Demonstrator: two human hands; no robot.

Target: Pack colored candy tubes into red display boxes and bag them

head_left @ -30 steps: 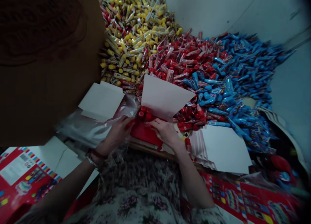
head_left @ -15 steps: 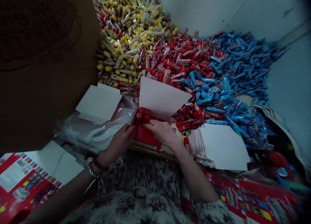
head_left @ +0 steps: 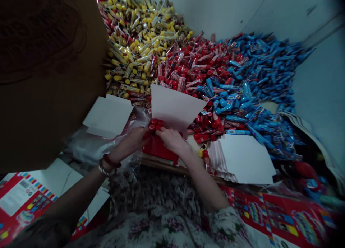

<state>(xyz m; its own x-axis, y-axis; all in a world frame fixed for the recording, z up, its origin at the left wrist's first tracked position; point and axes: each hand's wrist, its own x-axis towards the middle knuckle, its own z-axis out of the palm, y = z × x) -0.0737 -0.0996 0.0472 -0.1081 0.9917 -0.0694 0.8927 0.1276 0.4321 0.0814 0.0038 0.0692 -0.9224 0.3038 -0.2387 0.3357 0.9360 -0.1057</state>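
My left hand (head_left: 132, 140) and my right hand (head_left: 171, 140) meet around a small bunch of red-capped tubes (head_left: 155, 125), gripping them from both sides. The tubes rest on a red packet or card (head_left: 159, 149), whose lower part shows below my fingers. An upright white card (head_left: 175, 106) stands just behind the tubes and hides their far side. Clear plastic film (head_left: 88, 147) lies to the left of my left hand, touching my wrist. A bracelet and a red band circle my left wrist.
Heaped candy tubes fill the back: yellow (head_left: 140, 47), red (head_left: 194, 68) and blue (head_left: 258, 68). White card stacks lie left (head_left: 107, 117) and right (head_left: 242, 158). A brown cardboard panel (head_left: 45, 68) blocks the left. Printed red cartons (head_left: 24, 201) lie below, near a wooden edge (head_left: 161, 165).
My hands have drawn closer together around the red-capped tubes, and my left hand has risen toward them. The whole view has drifted slightly left and up.
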